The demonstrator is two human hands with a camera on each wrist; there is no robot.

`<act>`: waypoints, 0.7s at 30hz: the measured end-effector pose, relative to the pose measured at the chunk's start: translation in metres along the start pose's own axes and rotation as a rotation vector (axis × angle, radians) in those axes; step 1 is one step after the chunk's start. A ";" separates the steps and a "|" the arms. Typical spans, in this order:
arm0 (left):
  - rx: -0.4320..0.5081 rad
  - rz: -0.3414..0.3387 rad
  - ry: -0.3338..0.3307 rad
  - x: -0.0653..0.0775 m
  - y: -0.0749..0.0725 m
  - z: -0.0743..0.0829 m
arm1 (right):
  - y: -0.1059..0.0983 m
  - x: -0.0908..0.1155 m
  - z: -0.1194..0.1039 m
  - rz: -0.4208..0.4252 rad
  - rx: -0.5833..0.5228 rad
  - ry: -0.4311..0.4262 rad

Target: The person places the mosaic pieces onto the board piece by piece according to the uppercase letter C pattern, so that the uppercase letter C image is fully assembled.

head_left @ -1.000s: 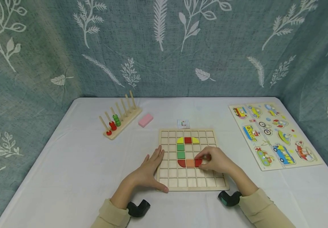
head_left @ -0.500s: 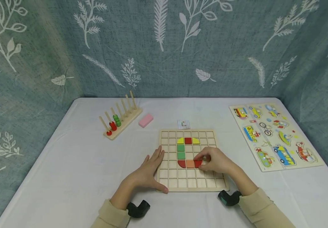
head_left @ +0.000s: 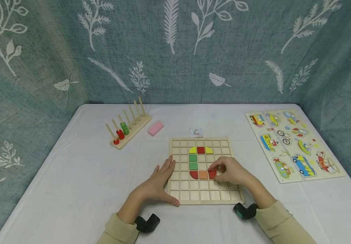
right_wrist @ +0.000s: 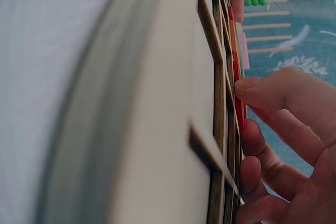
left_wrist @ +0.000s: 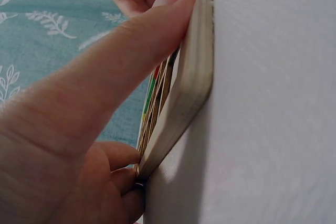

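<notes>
A wooden grid board [head_left: 206, 202] lies on the white table. My left hand [head_left: 155, 186] rests along its left edge, fingers spread, with the thumb [left_wrist: 176, 3] on the near rim. My right hand [head_left: 231, 171] pinches a red rounded-corner tile [head_left: 212, 174] between thumb and fingers, down in a grid cell. Left of that tile sit an orange tile [head_left: 203, 175] and another red rounded tile [head_left: 194, 175]. Two green tiles [head_left: 193, 166] run upward from there. The top row has a red tile [head_left: 201, 150] between two yellow rounded tiles [head_left: 209, 150].
A small patterned card [head_left: 196, 132] lies just behind the board. Back left are a pink block [head_left: 155, 128] and a wooden peg stand [head_left: 137, 128] with red and green beads. A vehicle puzzle board [head_left: 314, 171] lies at the right. Black devices [head_left: 148, 224] sit at both wrists.
Both hands stay in place; the right fingers shift only slightly at the red tile.
</notes>
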State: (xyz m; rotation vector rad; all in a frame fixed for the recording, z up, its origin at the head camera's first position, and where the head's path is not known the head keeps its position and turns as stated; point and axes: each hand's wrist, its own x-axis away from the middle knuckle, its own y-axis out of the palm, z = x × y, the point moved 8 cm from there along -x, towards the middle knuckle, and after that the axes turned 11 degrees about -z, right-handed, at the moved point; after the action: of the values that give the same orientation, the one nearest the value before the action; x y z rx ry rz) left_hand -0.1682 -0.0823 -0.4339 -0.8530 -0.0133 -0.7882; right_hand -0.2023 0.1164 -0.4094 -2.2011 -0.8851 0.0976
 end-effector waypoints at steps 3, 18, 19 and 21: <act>0.004 -0.005 -0.004 0.002 -0.001 0.004 | 0.000 0.000 -0.001 0.004 0.001 -0.011; -0.005 -0.013 -0.010 0.003 -0.001 0.003 | 0.000 0.003 0.002 0.026 -0.017 -0.011; -0.008 -0.015 -0.013 0.003 -0.001 0.002 | 0.000 0.004 0.003 0.032 -0.018 -0.009; -0.015 -0.021 -0.018 0.003 -0.001 0.003 | -0.002 0.006 0.004 0.050 -0.016 -0.003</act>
State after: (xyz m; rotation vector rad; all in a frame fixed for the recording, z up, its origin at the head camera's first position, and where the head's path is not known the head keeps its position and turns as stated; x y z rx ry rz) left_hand -0.1655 -0.0826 -0.4304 -0.8754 -0.0321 -0.8013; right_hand -0.2006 0.1236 -0.4098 -2.2388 -0.8353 0.1176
